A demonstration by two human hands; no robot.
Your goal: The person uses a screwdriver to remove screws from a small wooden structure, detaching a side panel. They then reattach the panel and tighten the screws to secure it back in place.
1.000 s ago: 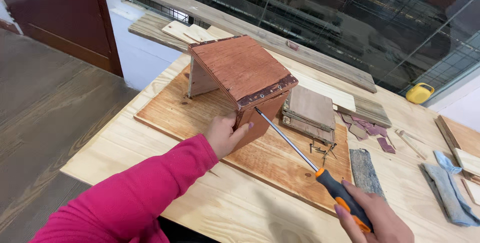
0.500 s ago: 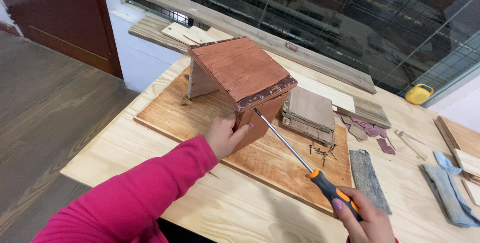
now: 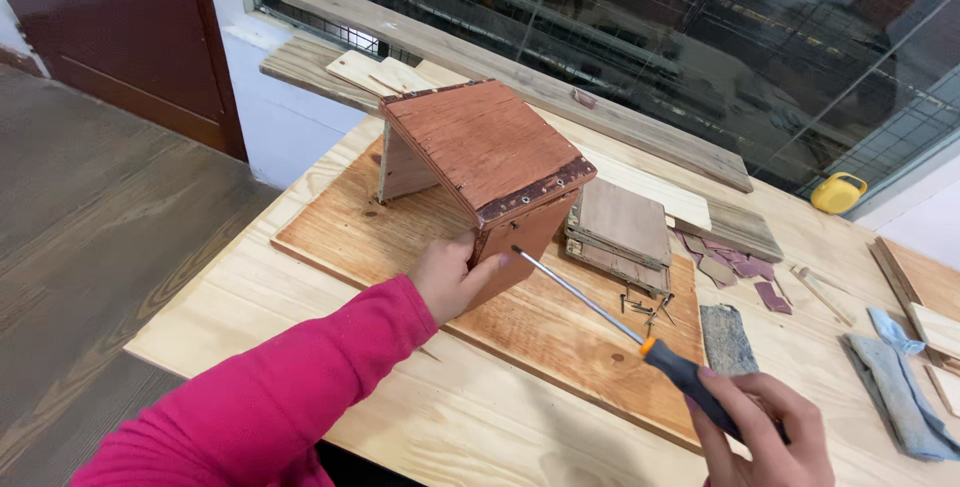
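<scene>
A reddish-brown wooden box (image 3: 485,162) stands tilted on a wooden board (image 3: 540,332). My left hand (image 3: 452,275), in a pink sleeve, presses against the box's near lower corner. My right hand (image 3: 765,429) grips the black and orange handle of a screwdriver (image 3: 640,337). The long metal shaft runs up and left, and its tip touches the box's near face just right of my left thumb.
A stack of thin wooden panels (image 3: 622,225) lies right of the box, with loose nails (image 3: 645,304) and a grey sanding pad (image 3: 725,339) beside it. Wood scraps (image 3: 730,269), blue-grey cloths (image 3: 900,377), long planks (image 3: 520,77) and a yellow tape measure (image 3: 838,192) lie on the pale table (image 3: 250,297).
My right hand has slid slightly lower on the screwdriver handle and turned. The tip stays at the box's near face. My left hand has not moved.
</scene>
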